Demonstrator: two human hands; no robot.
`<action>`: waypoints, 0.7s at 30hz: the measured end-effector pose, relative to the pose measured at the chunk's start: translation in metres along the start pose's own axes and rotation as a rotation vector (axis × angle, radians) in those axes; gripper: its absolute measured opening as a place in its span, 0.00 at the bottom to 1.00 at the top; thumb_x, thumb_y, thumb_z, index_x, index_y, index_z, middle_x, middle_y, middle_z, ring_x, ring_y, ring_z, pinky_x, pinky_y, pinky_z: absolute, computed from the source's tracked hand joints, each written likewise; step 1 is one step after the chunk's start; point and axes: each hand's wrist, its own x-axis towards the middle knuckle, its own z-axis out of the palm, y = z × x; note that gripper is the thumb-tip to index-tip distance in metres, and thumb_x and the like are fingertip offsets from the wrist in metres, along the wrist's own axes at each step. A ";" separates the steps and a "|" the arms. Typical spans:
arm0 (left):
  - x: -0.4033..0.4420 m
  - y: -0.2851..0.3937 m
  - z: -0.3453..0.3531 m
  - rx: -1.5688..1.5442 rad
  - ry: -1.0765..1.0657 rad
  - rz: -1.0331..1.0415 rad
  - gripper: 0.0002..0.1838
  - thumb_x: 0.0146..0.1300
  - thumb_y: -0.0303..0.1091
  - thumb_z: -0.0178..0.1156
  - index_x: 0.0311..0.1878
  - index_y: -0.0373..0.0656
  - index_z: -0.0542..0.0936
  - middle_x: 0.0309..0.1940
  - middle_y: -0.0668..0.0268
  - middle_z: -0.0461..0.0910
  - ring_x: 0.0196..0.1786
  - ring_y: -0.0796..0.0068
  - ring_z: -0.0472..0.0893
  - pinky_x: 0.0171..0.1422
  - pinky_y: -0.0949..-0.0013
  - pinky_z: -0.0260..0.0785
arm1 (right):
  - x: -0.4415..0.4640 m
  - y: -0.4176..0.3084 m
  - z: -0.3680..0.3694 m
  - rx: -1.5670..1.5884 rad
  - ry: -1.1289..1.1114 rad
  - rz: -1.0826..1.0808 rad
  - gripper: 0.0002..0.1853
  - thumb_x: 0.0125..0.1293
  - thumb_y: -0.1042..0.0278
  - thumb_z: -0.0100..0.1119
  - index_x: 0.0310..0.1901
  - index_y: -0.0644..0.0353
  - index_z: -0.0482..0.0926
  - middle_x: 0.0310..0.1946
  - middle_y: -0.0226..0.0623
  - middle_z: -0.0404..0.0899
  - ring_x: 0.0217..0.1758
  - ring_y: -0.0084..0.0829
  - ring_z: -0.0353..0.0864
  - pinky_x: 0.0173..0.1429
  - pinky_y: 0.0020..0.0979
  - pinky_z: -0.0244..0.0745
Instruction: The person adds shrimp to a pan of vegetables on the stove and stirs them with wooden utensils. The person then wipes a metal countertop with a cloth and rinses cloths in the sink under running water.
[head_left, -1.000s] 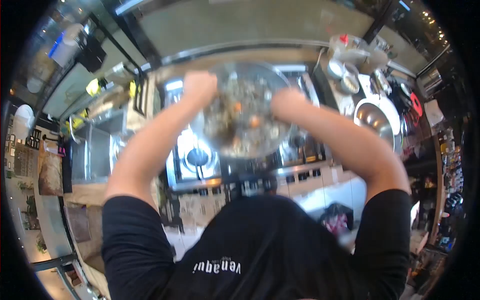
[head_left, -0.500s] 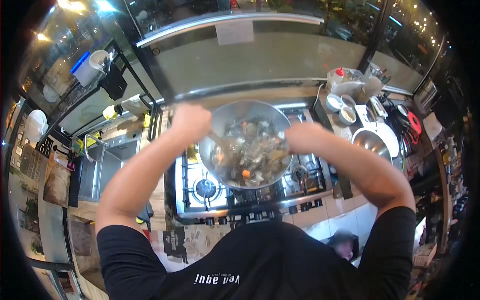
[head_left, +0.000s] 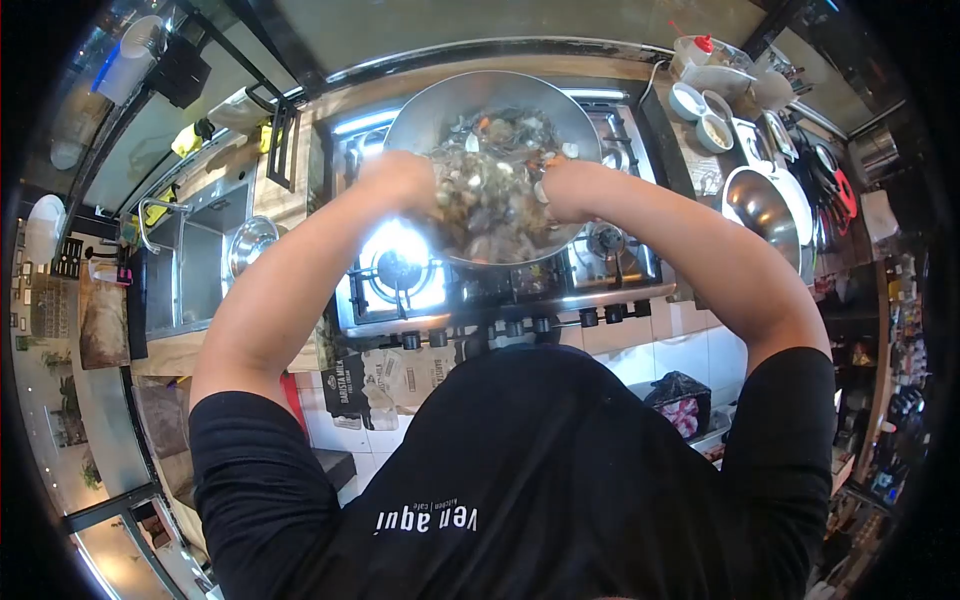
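Note:
A large metal pan (head_left: 425, 108) on the stove (head_left: 480, 310) holds a mixed heap of food (head_left: 490, 180) with orange, white and dark pieces, partly smeared by motion. My left hand (head_left: 398, 180) is closed at the pan's left side and blurred. My right hand (head_left: 572, 190) is closed over the right side of the pan. Each fist grips a wooden stirring utensil, seen better a moment ago; at present their lower ends are hidden in the food and blur, and their exact shape cannot be told.
To the left are a sink (head_left: 210, 260) and a metal bowl (head_left: 252, 243). On the right counter stand small white bowls (head_left: 714, 132), a large steel bowl (head_left: 758, 205) and a red-capped bottle (head_left: 702, 48). A bare burner (head_left: 398, 268) lies in front of the pan's left side.
The view has tilted down, so pan and stove sit higher in it. Both hands have shifted over the pan, and the food has been stirred about.

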 end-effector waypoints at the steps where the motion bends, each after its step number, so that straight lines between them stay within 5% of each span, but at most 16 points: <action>1: 0.001 -0.002 0.002 -0.062 0.040 -0.020 0.18 0.67 0.45 0.68 0.51 0.43 0.92 0.53 0.54 0.91 0.57 0.55 0.90 0.60 0.52 0.83 | -0.002 0.005 -0.001 0.001 -0.004 -0.001 0.23 0.69 0.49 0.68 0.42 0.67 0.90 0.39 0.53 0.91 0.49 0.48 0.92 0.54 0.47 0.86; 3: 0.003 -0.012 -0.011 -0.081 0.052 -0.037 0.20 0.68 0.49 0.68 0.51 0.42 0.92 0.53 0.53 0.91 0.58 0.54 0.90 0.60 0.51 0.83 | -0.004 0.018 -0.001 0.086 0.057 0.094 0.13 0.59 0.68 0.70 0.42 0.66 0.92 0.48 0.51 0.91 0.52 0.49 0.92 0.56 0.48 0.86; 7: -0.004 -0.034 -0.047 -0.112 0.222 -0.105 0.25 0.70 0.57 0.68 0.50 0.42 0.92 0.52 0.52 0.91 0.57 0.52 0.90 0.60 0.50 0.83 | -0.047 0.037 -0.042 0.043 0.229 0.142 0.24 0.72 0.49 0.68 0.52 0.66 0.89 0.51 0.53 0.90 0.56 0.51 0.90 0.59 0.50 0.85; 11: 0.004 -0.052 -0.065 0.192 0.445 -0.078 0.14 0.70 0.45 0.68 0.46 0.44 0.92 0.42 0.55 0.93 0.46 0.54 0.93 0.50 0.54 0.86 | -0.057 0.066 -0.061 -0.019 0.333 0.105 0.17 0.73 0.53 0.67 0.40 0.60 0.91 0.32 0.46 0.90 0.39 0.46 0.92 0.50 0.47 0.86; 12: 0.009 -0.054 -0.066 0.262 0.467 -0.063 0.12 0.69 0.42 0.68 0.45 0.45 0.92 0.42 0.56 0.93 0.46 0.55 0.93 0.49 0.55 0.86 | -0.052 0.071 -0.066 -0.049 0.150 0.097 0.16 0.72 0.54 0.67 0.40 0.59 0.91 0.32 0.44 0.90 0.37 0.44 0.92 0.48 0.46 0.86; 16: 0.017 -0.030 -0.038 0.430 0.343 -0.002 0.10 0.67 0.36 0.66 0.46 0.46 0.92 0.44 0.57 0.93 0.46 0.57 0.93 0.48 0.56 0.86 | -0.030 0.054 -0.053 -0.032 -0.262 0.046 0.13 0.69 0.57 0.67 0.39 0.58 0.92 0.30 0.38 0.90 0.32 0.38 0.91 0.42 0.43 0.86; 21: 0.005 0.008 -0.007 0.158 -0.010 0.096 0.16 0.68 0.44 0.67 0.51 0.44 0.91 0.51 0.55 0.92 0.54 0.55 0.91 0.56 0.53 0.84 | 0.013 0.003 -0.012 -0.031 -0.176 -0.049 0.10 0.70 0.64 0.67 0.37 0.59 0.93 0.29 0.35 0.91 0.31 0.32 0.91 0.39 0.39 0.86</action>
